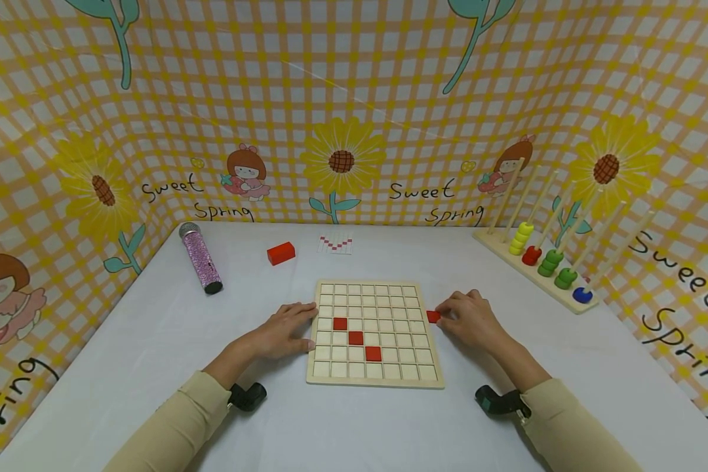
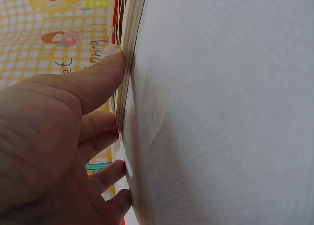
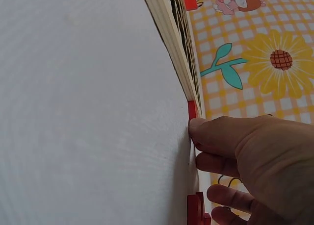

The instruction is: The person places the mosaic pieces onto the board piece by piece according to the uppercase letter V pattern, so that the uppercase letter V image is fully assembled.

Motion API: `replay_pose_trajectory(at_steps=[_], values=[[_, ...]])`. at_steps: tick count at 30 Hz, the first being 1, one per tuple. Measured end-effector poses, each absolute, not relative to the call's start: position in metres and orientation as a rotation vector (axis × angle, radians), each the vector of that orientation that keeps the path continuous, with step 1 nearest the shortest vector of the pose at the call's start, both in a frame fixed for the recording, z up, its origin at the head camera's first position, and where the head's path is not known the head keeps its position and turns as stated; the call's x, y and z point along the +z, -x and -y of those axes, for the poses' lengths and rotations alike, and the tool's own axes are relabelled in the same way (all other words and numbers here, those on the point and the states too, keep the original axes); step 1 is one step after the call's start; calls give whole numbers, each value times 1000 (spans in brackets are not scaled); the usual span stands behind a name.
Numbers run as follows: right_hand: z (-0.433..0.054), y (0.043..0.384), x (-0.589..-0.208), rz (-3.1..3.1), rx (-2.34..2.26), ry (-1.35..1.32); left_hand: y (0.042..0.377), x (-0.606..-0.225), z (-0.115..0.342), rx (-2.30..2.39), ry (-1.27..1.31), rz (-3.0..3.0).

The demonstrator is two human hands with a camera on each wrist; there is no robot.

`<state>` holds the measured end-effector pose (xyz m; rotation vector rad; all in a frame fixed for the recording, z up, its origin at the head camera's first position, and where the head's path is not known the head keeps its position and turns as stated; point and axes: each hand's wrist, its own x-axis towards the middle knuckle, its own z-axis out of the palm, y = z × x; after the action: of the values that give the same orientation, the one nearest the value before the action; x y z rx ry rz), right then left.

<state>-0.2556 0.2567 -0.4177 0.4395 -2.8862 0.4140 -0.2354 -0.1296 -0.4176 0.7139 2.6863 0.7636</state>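
Observation:
A wooden grid board [image 1: 389, 338] lies flat on the white table, with red square tiles [image 1: 356, 338] set in three of its cells along a diagonal. My left hand [image 1: 280, 331] rests at the board's left edge, its thumb and fingers spread and touching the wood. Just off the right edge, my right hand [image 1: 472, 320] pinches another red tile [image 3: 192, 109] between thumb and fingers, low at the table surface. Further red pieces [image 3: 195, 209] show below that hand in the right wrist view; the head view hides them.
Behind the board are a red block [image 1: 281, 254] and a small pattern card [image 1: 335, 244] with red squares. A pink glittery microphone [image 1: 200, 259] lies at the back left. At the right stands a bead abacus [image 1: 537, 269] with tall pegs. Patterned cloth [image 1: 342, 85] walls surround the table.

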Motion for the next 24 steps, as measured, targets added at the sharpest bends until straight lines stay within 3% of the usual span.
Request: replay_pose_trajectory(at_steps=[24], values=[[-248,245,-405,2817,516,-512,235,-418,130,772,-756,-2689]])
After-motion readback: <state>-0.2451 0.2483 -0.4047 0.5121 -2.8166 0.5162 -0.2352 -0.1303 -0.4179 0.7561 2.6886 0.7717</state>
